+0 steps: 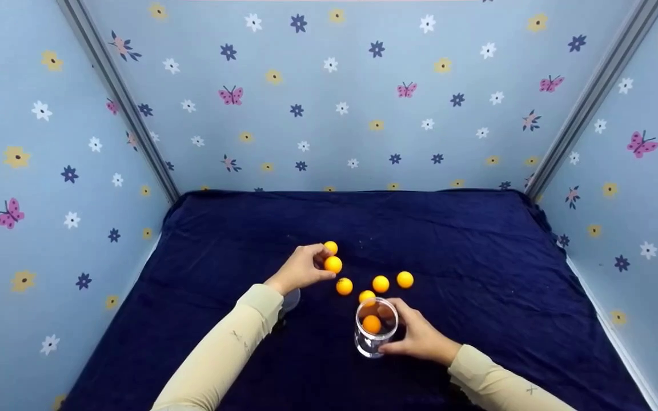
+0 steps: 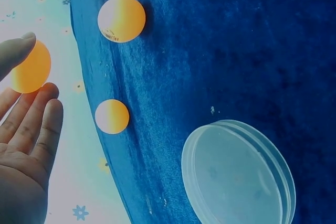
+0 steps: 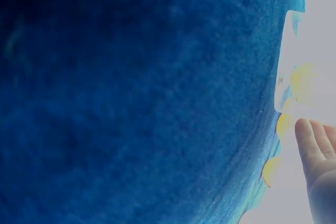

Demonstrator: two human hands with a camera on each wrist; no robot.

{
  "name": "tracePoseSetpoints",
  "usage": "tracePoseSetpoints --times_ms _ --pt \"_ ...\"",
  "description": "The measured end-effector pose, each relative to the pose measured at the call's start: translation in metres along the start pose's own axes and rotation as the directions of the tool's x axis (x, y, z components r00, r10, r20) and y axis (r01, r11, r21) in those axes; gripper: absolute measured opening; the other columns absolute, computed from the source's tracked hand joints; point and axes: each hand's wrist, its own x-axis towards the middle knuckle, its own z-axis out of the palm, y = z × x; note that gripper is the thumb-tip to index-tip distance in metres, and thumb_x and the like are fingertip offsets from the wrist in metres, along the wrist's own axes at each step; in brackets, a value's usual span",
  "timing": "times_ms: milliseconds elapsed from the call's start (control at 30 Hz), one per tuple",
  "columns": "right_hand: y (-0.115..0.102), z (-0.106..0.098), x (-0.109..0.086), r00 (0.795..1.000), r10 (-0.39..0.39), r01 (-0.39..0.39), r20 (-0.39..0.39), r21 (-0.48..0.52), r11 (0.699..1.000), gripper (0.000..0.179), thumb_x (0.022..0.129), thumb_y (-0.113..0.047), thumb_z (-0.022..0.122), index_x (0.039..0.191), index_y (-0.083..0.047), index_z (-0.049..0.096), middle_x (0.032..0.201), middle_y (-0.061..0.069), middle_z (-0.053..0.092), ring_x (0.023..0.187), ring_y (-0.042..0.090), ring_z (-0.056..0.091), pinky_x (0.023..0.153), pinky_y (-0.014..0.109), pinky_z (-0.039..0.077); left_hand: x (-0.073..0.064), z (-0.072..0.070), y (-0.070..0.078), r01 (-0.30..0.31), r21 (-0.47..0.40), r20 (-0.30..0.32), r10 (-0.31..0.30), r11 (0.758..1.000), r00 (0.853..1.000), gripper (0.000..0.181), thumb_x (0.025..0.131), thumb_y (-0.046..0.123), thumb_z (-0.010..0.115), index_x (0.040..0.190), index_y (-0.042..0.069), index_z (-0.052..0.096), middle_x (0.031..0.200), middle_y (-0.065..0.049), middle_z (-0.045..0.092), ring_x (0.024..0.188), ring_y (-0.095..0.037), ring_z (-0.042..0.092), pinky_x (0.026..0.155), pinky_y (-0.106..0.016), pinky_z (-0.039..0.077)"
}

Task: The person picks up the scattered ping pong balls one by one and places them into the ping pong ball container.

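Observation:
My left hand [image 1: 301, 267] pinches an orange ping-pong ball [image 1: 333, 264] between thumb and fingers; the left wrist view shows this held ball [image 2: 32, 69] clear of the cloth. Just beyond it lies another ball [image 1: 330, 248]. With my right hand [image 1: 420, 337] I grip a clear plastic jar [image 1: 368, 346] by its right side. The jar is open at the top, and an orange ball [image 1: 371, 324] shows inside. Close behind its rim sits a further ball [image 1: 366, 297]. In the right wrist view the jar and fingers are partly washed out by glare.
Several loose balls, among them one near my left hand [image 1: 344, 286] and one farther right [image 1: 405, 279], lie on the dark blue cloth [image 1: 477, 257]. A clear round lid [image 2: 239, 177] lies by my left wrist. Flower-patterned walls [image 1: 329, 97] enclose the back and sides.

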Motion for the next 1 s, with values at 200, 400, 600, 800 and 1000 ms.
tracePoseSetpoints --times_ms 200,400,600,800,1000 --pt "0.000 0.000 0.000 1.000 0.014 -0.014 0.004 -0.004 1.000 0.081 0.078 -0.016 0.100 0.140 0.007 0.053 0.138 0.021 0.070 0.126 0.042 0.069 0.111 0.031 0.056 -0.006 0.001 0.006 -0.010 -0.016 0.019 0.010 1.000 1.000 0.036 0.086 0.007 0.091 0.118 0.001 0.074 0.109 -0.014 0.079 0.096 -0.028 0.075 0.088 -0.038 0.064" --pt "-0.001 0.000 0.000 1.000 -0.002 0.002 0.000 -0.021 1.000 0.082 0.077 -0.015 0.100 0.141 0.006 0.053 0.138 0.023 0.070 0.125 0.043 0.069 0.109 0.037 0.058 -0.011 0.001 0.010 -0.028 -0.007 0.031 0.028 1.000 0.999 0.036 0.087 0.009 0.091 0.118 0.002 0.075 0.109 -0.012 0.079 0.095 -0.027 0.076 0.087 -0.036 0.064" --pt "-0.002 0.001 0.001 1.000 0.008 -0.008 -0.004 -0.020 1.000 0.082 0.077 -0.015 0.100 0.142 0.005 0.054 0.139 0.023 0.070 0.125 0.042 0.069 0.108 0.041 0.059 -0.015 0.001 0.015 -0.031 -0.024 0.056 0.032 0.999 0.998 0.037 0.086 0.008 0.091 0.119 0.002 0.075 0.109 -0.013 0.079 0.096 -0.031 0.076 0.088 -0.043 0.065" --pt "-0.001 0.000 0.000 1.000 0.002 -0.002 -0.003 -0.012 1.000 0.081 0.078 -0.015 0.100 0.141 0.006 0.053 0.138 0.024 0.070 0.126 0.044 0.069 0.110 0.039 0.058 -0.018 0.003 0.019 -0.038 -0.030 0.070 0.040 0.999 0.997 0.037 0.087 0.007 0.091 0.119 0.002 0.074 0.108 -0.014 0.079 0.094 -0.030 0.075 0.089 -0.052 0.064" --pt "-0.002 0.000 0.000 1.000 0.007 -0.007 -0.004 0.001 1.000 0.081 0.079 -0.016 0.099 0.141 0.008 0.053 0.139 0.026 0.068 0.128 0.046 0.068 0.112 0.044 0.057 -0.018 0.005 0.023 -0.070 -0.014 0.080 0.071 0.997 0.994 0.036 0.088 0.009 0.091 0.119 0.002 0.074 0.109 -0.012 0.079 0.093 -0.022 0.075 0.086 -0.038 0.066"
